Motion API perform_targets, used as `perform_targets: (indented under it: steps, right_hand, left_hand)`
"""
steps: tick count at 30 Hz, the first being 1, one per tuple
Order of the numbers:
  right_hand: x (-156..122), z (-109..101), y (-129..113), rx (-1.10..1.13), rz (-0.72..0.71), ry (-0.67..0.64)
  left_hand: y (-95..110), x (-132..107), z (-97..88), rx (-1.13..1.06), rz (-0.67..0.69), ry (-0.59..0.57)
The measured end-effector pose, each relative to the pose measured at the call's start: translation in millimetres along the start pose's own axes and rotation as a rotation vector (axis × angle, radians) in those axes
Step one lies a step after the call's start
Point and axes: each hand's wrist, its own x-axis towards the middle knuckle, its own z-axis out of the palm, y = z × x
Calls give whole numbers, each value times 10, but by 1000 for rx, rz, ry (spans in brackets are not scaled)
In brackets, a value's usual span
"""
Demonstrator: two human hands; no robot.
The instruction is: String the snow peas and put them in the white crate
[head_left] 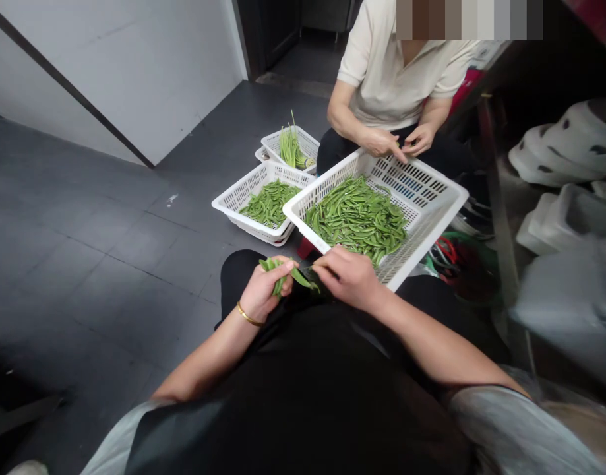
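Green snow-pea pods (274, 267) sit bunched in your left hand (263, 293), its fingers curled closed around them and a gold bangle (247, 317) at the wrist. A single pod (303, 278) juts from that bunch toward your right hand (349, 277), whose thumb and fingertips are pinched tight at its far end, so both hands meet over your black-clad lap (307, 376). Just beyond your knuckles, touching your knees, a large white plastic basket (434, 221) is tilted toward you, with a heap of loose pods (357, 221) piled in its near half and bare lattice showing at its far end. To its left on the dark tiled floor (85, 264) stands a smaller white basket (232, 198), stacked on another, holding a thinner layer of pods (270, 202). Behind that, a third small basket (310, 140) carries a tuft of thin green strings (289, 146) standing up. Across the large basket a second person in a pale short-sleeved shirt (386, 72) sits facing you, with one hand (382, 142) and the other hand (420, 137) close together above the basket's far rim; what those fingers grip is too small to tell. White moulded shapes (564, 145) lie stacked at far right.
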Motion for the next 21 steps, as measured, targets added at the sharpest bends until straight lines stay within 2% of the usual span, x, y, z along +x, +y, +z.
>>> perform_targets:
  steps: [2,4,5,7,10,12,14,16,18,19,21]
  right_hand:
    - [-2,-225,120,59,98,79]
    - [0,-440,250,58,214,104]
    - [0,-511,299,45,260,68]
    - [0,-533,326,53,301,-93]
    - [10,-294,185,144,204,-365]
    - [30,-68,62,149,53,-464]
    - [52,106,3,141,-30,-437]
    - [60,194,15,165,-29,-303]
    - [46,219,52,193,0,-159]
    - [31,221,64,196,5,-124]
    - [-4,219,61,181,-20,-166]
  left_hand:
    - [69,7,-80,50,119,98]
    - [135,-4,-156,94,216,167]
    - [159,-15,-181,119,251,186]
    - [180,-42,-193,173,292,200]
    - [167,-83,-138,263,292,178]
    - [154,-112,-102,314,289,153]
    - [144,-143,-98,352,303,131]
    - [129,-172,-123,396,288,111]
    - [100,-189,-149,472,219,74]
    - [80,-191,-153,530,160,23]
    - [42,-180,-140,657,28,-143]
